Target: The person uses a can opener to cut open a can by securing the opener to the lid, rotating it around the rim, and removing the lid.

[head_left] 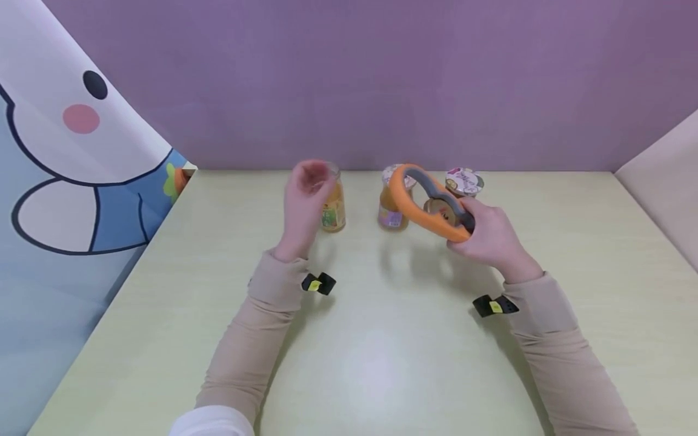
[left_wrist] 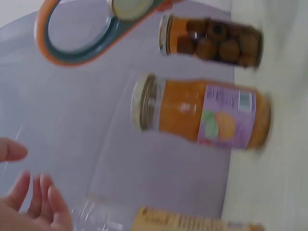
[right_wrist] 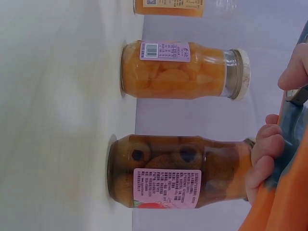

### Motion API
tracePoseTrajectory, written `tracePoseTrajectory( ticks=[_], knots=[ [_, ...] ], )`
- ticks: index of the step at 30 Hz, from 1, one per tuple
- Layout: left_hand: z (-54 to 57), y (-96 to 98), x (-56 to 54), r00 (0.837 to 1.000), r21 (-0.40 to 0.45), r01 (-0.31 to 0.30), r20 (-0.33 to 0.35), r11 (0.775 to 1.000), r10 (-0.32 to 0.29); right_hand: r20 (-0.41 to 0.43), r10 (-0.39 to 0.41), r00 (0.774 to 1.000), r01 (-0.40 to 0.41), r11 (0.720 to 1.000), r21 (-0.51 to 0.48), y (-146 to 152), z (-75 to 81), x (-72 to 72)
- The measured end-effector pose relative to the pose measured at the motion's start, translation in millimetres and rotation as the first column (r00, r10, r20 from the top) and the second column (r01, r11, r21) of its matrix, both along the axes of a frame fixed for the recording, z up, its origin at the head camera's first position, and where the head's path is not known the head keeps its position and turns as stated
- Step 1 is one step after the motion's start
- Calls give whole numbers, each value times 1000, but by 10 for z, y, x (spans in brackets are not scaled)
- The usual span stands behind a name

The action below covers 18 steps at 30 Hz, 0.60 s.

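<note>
My right hand grips an orange and grey jar opener, raised in front of the jars. A round gold lid shows inside the opener's loop. Beside the leftmost jar, my left hand hovers with loosely bent fingers and nothing in them. That jar has a bare glass neck and a yellowish label. A lidded jar of orange fruit stands in the middle. To its right is a lidded jar of dark round fruit, largely covered by my right hand and the opener in the head view.
All the jars stand upright near the back edge of a pale table. A purple backdrop rises behind them. On the left hangs a cloth with a cartoon figure, and a pale panel stands at the right.
</note>
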<state>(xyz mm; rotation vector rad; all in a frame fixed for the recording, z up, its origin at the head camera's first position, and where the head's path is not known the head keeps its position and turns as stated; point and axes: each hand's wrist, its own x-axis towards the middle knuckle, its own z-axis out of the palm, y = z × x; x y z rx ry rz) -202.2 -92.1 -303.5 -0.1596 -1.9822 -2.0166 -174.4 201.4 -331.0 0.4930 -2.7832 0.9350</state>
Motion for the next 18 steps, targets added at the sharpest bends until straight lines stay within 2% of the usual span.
tracePoseTrajectory(
  ticks=[2,4,7,9,12,14,16,18],
  knots=[
    [-14,55,30,995,5,90,32,996,-90,-13,2,1000,-2,1000,3,-18,4,10],
    [-35,109,53,981,7,181,77,984,-181,-31,5,1000,-5,1000,9,-38,0,19],
    [-84,182,64,945,-42,304,141,952,-296,-62,7,998,-6,1000,10,-72,-11,35],
    [-112,228,70,918,-90,378,169,922,-359,-83,4,997,-4,1000,8,-93,-18,48],
    [-155,288,86,882,-131,457,197,880,-429,-110,2,994,-1,1000,11,-127,-30,68],
    [-186,323,105,858,-127,498,219,858,-466,-123,6,992,-4,1000,18,-149,-41,81],
    [-218,355,124,842,-138,522,240,842,-483,-143,16,990,-13,1000,27,-177,-55,94],
    [-245,389,145,824,-167,554,251,815,-509,-163,32,986,-28,999,25,-207,-72,105]
  ],
)
